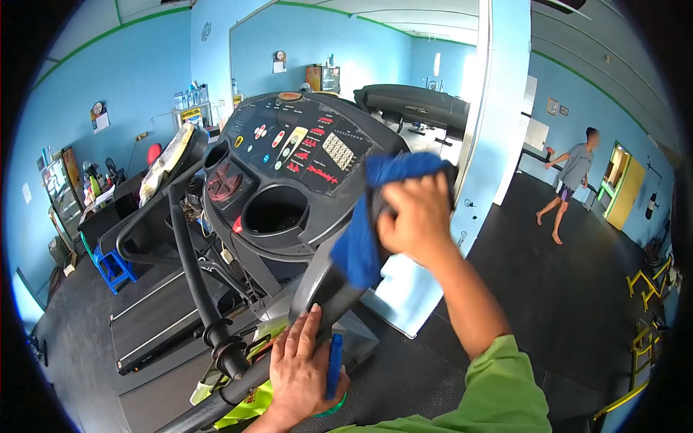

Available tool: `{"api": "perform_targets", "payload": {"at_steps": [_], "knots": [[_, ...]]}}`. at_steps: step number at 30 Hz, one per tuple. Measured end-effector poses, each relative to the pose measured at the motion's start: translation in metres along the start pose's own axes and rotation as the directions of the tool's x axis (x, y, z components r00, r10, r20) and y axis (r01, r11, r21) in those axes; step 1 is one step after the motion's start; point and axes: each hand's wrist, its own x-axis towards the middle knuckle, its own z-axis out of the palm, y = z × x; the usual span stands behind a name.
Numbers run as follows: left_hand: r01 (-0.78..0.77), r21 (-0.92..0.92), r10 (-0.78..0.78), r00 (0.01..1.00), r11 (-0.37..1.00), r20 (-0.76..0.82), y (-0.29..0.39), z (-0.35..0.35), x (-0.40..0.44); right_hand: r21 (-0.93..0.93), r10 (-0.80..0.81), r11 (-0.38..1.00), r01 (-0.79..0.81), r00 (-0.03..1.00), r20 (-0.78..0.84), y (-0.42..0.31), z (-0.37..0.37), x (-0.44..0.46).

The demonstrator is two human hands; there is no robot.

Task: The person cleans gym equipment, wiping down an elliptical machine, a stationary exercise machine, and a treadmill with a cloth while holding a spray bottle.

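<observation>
My right hand (419, 216) is closed on a bunched blue cloth (359, 249), pressed at the right edge of the treadmill console (289, 155). Part of the cloth hangs down below the fingers. My left hand (299, 372) lies over the padded black handrail (245, 386), its fingers along the rail. Between its thumb and forefinger stands a blue and green object (335, 366), perhaps a spray bottle; most of it is hidden by the hand. The console has a keypad, coloured buttons, red markings and a round cup holder (276, 211).
A black bar (193, 263) rises left of the console. Beyond it are another treadmill (180, 310) and a blue stool (114, 265). A mirror (354, 50) and a pillar (505, 94) stand ahead. At right a person (575, 173) walks near yellow frames (644, 346).
</observation>
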Motion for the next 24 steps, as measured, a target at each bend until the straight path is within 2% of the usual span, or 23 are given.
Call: {"api": "perform_targets", "payload": {"at_steps": [1,3,4,5,7,9,11,13,15,16,17,19,20,21,23,24], "knots": [[-0.002,0.005,0.003,1.0,1.0,-0.006,-0.001,0.001,-0.001,-0.014,0.093,0.996,-0.093,0.995,0.035,0.011,0.0,0.013],[0.003,0.006,-0.003,1.0,1.0,-0.022,-0.001,0.002,-0.003,0.12,0.181,0.978,-0.169,0.979,-0.094,0.026,0.006,0.029],[-0.007,-0.007,0.007,1.0,1.0,-0.018,-0.001,0.002,-0.002,0.104,0.177,0.98,-0.169,0.981,-0.074,0.021,0.006,0.025],[-0.019,-0.017,0.019,1.0,1.0,-0.014,-0.002,0.001,-0.001,-0.036,0.095,0.995,-0.097,0.993,-0.064,0.007,0.001,0.016],[-0.012,-0.03,0.012,1.0,0.999,-0.016,-0.002,-0.002,0.002,0.019,-0.063,0.998,0.06,0.978,0.2,-0.021,-0.016,-0.011],[0.001,-0.052,-0.003,1.0,0.999,-0.026,0.001,0.001,0.009,0.172,-0.174,0.977,0.128,0.942,0.287,-0.038,-0.025,-0.019],[-0.015,-0.009,0.015,1.0,1.0,0.005,0.004,0.005,0.017,0.085,-0.123,0.992,0.097,0.912,0.391,-0.033,-0.024,0.0],[-0.007,-0.032,0.007,1.0,0.999,0.0,0.003,0.009,0.021,-0.045,-0.058,0.996,0.077,0.941,0.334,-0.015,-0.008,0.032],[-0.004,-0.017,0.003,0.999,1.0,-0.05,0.001,0.012,0.021,-0.13,0.051,0.991,-0.011,0.949,0.31,0.003,0.016,0.062],[0.012,-0.025,-0.013,0.999,1.0,-0.053,0.001,0.014,0.02,-0.15,0.091,0.988,-0.042,0.938,0.335,0.003,0.025,0.072],[0.011,-0.008,-0.011,0.998,1.0,-0.055,0.001,0.016,0.019,-0.139,0.076,0.99,-0.029,0.936,0.345,-0.005,0.027,0.07],[0.033,0.007,-0.032,0.998,0.999,-0.058,0.001,0.017,0.018,-0.242,-0.043,0.949,0.2,0.845,0.532,-0.038,0.018,0.059],[0.021,0.009,-0.021,0.998,1.0,-0.054,0.0,0.017,0.019,-0.09,-0.177,0.954,0.285,0.782,0.598,-0.049,0.014,0.049],[0.011,0.013,-0.01,0.999,1.0,-0.049,0.001,0.016,0.019,0.156,-0.324,0.946,0.285,0.799,0.507,-0.052,0.018,0.034],[0.036,0.024,-0.035,0.998,0.999,-0.042,0.0,0.015,0.018,0.18,-0.317,0.948,0.261,0.747,0.584,-0.047,0.015,0.042],[0.014,0.034,-0.014,1.0,0.999,-0.022,0.0,0.013,0.018,0.118,-0.242,0.967,0.226,0.673,0.698,-0.043,0.011,0.057]]}}
